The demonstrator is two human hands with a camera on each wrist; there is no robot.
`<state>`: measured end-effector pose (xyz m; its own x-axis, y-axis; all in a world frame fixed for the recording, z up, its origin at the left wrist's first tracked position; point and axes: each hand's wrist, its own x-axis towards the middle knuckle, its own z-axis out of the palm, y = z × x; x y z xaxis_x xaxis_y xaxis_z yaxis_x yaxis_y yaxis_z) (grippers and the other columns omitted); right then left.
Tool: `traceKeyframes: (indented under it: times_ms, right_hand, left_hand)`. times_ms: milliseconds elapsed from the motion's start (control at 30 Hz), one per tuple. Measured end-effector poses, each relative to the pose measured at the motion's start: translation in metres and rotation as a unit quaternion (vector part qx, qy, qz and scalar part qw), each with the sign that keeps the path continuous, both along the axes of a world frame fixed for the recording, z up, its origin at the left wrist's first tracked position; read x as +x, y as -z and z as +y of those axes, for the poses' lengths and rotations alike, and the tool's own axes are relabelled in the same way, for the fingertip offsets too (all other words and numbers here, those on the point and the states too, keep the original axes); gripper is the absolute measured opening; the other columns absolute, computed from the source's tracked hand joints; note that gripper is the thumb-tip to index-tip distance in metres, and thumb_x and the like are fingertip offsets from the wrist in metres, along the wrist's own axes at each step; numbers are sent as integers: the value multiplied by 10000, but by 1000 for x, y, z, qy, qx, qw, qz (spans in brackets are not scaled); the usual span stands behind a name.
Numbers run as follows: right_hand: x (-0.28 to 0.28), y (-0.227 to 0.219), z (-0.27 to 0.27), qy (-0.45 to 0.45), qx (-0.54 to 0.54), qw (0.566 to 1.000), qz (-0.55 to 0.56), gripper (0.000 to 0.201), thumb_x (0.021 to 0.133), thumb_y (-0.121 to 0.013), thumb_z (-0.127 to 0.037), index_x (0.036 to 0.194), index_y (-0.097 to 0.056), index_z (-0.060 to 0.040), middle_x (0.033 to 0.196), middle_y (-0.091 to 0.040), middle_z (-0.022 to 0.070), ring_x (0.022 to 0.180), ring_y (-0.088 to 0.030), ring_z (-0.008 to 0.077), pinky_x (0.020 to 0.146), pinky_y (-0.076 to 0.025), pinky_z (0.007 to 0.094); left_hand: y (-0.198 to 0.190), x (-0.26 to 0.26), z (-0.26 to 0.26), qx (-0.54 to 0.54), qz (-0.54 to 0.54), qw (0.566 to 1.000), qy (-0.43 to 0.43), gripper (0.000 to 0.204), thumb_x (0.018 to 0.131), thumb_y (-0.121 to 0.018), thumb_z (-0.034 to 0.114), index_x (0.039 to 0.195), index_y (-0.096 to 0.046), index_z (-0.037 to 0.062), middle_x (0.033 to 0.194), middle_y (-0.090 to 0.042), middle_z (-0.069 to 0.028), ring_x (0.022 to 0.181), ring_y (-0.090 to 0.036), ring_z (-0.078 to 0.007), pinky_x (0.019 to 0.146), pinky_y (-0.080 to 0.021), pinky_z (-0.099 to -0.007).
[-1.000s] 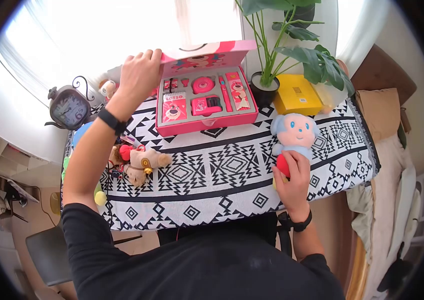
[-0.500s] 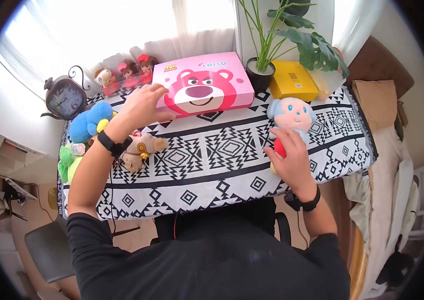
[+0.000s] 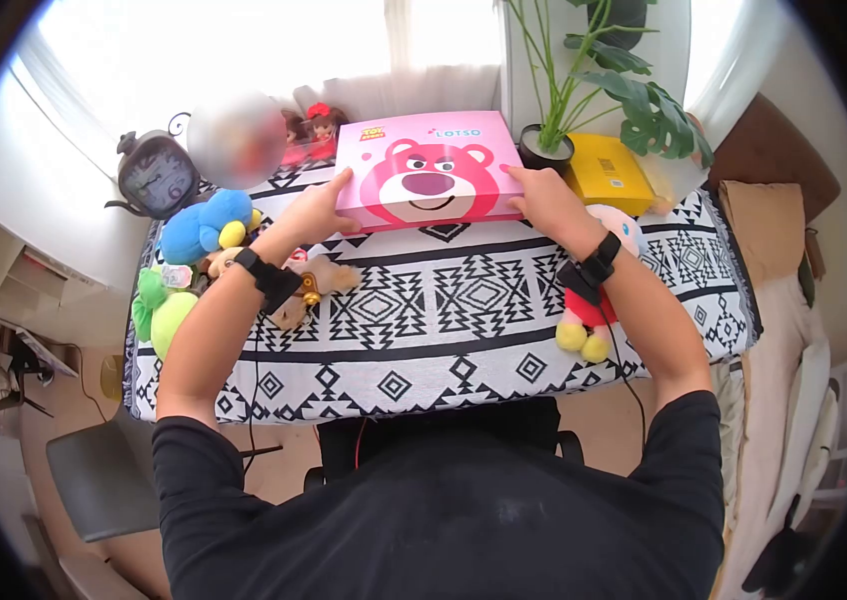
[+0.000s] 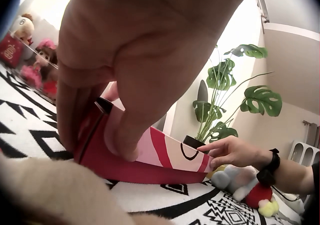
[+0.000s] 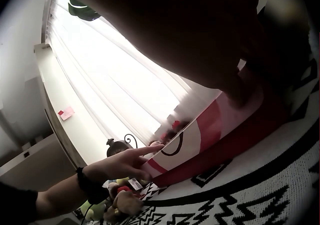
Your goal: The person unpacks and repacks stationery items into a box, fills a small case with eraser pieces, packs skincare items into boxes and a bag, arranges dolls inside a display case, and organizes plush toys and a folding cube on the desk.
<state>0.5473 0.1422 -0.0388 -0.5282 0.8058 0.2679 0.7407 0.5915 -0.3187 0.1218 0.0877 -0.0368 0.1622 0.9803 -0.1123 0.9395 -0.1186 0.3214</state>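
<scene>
A pink gift box [image 3: 426,150] with a bear face and "LOTSO" on its lid lies closed at the back of the table. My left hand [image 3: 318,212] grips its left front corner, thumb against the front in the left wrist view and fingers along the side. At the right front corner, my right hand [image 3: 552,208] holds the box with its thumb at the front edge. The right wrist view shows that hand dark, close over the box [image 5: 210,130]. Under my right forearm lies a plush toy in red [image 3: 584,308], partly hidden.
Left of the box are a dark clock [image 3: 157,178], red-dressed dolls [image 3: 322,130], a blue plush [image 3: 206,228], a green plush [image 3: 166,315] and a beige plush [image 3: 329,280]. A potted plant [image 3: 549,150] and yellow box [image 3: 604,172] stand at the right.
The lid, raised by my left hand a second ago, has come down over the pink items inside. My right hand has left the plush toy and moved up to the box; my left hand has returned to its corner.
</scene>
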Motion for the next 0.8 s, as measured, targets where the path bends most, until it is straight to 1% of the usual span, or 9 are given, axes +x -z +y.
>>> traceKeyframes:
  times_ms: [33,133,333,400,533,600,667,733,800]
  right_hand:
    - [0,-2,-3,1,-8,1000,14,571,937,-858,-86,1481,-722,20,1144,-799,334,1146,-756,524,1002,-617,557]
    - [4,3,-2,0,3,1000,18,570,927,-857,-74,1474,-731,21,1147,-797,335,1145,-760,520,1005,-615,560]
    - [3,6,-17,12,16,999,29,587,912,-871,-48,1476,-732,37,1148,-784,353,1113,-753,540,981,-608,563]
    - [2,1,-25,12,42,999,20,596,912,-875,-46,1485,-728,35,1142,-782,358,1104,-750,547,971,-606,564]
    - [1,-5,-36,45,-23,999,7,621,925,-865,-37,1523,-707,15,1144,-774,371,1136,-734,552,985,-591,561]
    - [2,-1,-37,53,-18,998,-21,659,936,-849,-23,1570,-671,4,1150,-773,363,1171,-721,551,1011,-581,549]
    - [6,10,-39,34,-29,999,-27,658,946,-839,-14,1578,-655,1,1228,-764,333,1194,-713,532,1031,-576,541]
    - [15,-4,-64,-17,48,998,27,625,954,-825,1,1556,-658,11,1355,-738,305,1241,-704,506,1078,-573,519]
    - [25,-23,-92,-24,46,998,35,597,963,-820,10,1539,-667,15,1407,-728,283,1267,-709,481,1093,-574,507]
  left_hand:
    - [8,-3,1,24,-12,1000,3,1113,878,-976,298,1795,-397,48,1329,-782,-358,1238,-777,-487,1092,-607,-517]
    - [3,3,-3,2,-4,1000,-20,1099,866,-985,293,1784,-429,57,1386,-759,-368,1310,-751,-489,1126,-581,-509]
    - [7,6,-15,32,-9,999,-10,1021,887,-962,276,1735,-460,7,1303,-781,-358,1228,-767,-496,1070,-596,-536]
    - [0,11,-27,48,-18,999,-5,930,880,-938,240,1656,-505,-34,1200,-800,-343,1148,-787,-502,998,-634,-554]
    - [5,13,-36,65,-11,998,9,894,892,-934,239,1613,-505,-70,1132,-794,-347,1097,-794,-502,940,-648,-536]
    - [-3,15,-37,11,5,1000,15,974,927,-932,277,1707,-433,-24,1249,-777,-352,1188,-762,-503,997,-617,-552]
    - [-4,5,-38,44,10,996,71,973,941,-930,359,1670,-442,-60,1152,-792,-334,1134,-773,-499,978,-620,-563]
    - [-45,3,-54,-15,34,999,34,990,942,-919,470,1688,-463,6,1143,-806,-309,1127,-777,-488,964,-624,-556]
    - [-79,-22,-75,21,88,996,-14,940,930,-908,561,1661,-552,89,1171,-830,-257,1111,-793,-462,950,-633,-540]
